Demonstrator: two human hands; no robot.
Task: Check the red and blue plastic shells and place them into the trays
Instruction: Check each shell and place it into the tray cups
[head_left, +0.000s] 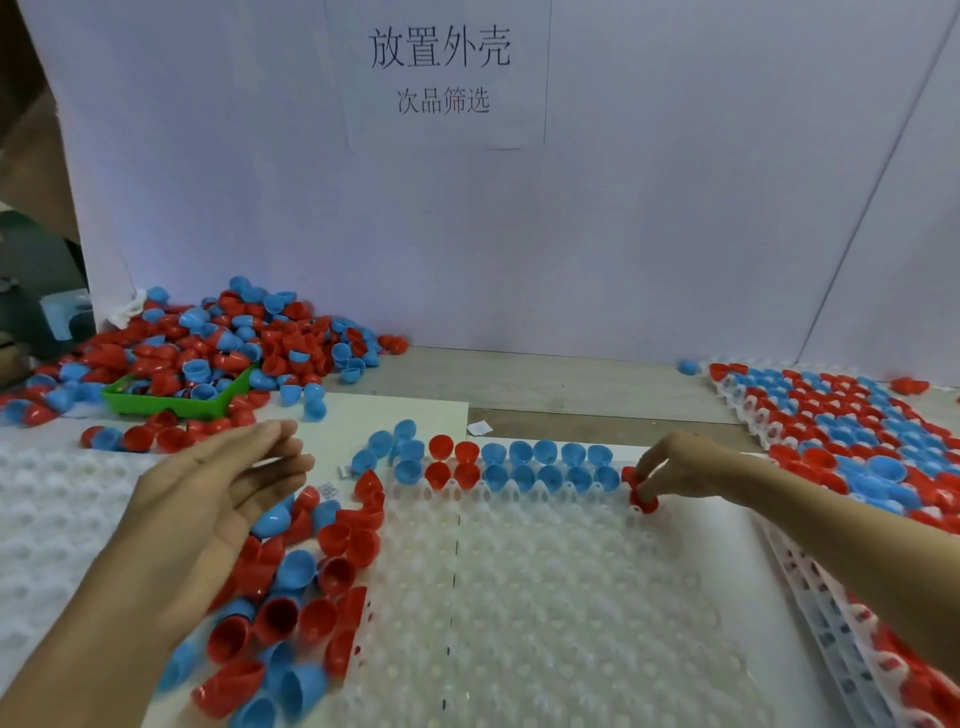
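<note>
At tray's (545, 597) far right: right hand (675, 470) pinching red shell (643, 500), apparently seating it. Left hand (218, 499) open, fingers straight, over loose shells (311, 587).

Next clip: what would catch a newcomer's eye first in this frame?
The heap of red and blue plastic shells at far left, spilling over a green plastic tray. Centre, the white dimpled plastic tray has only its far rows filled; the right hand pinches a red shell there. The left hand hovers open.
</note>
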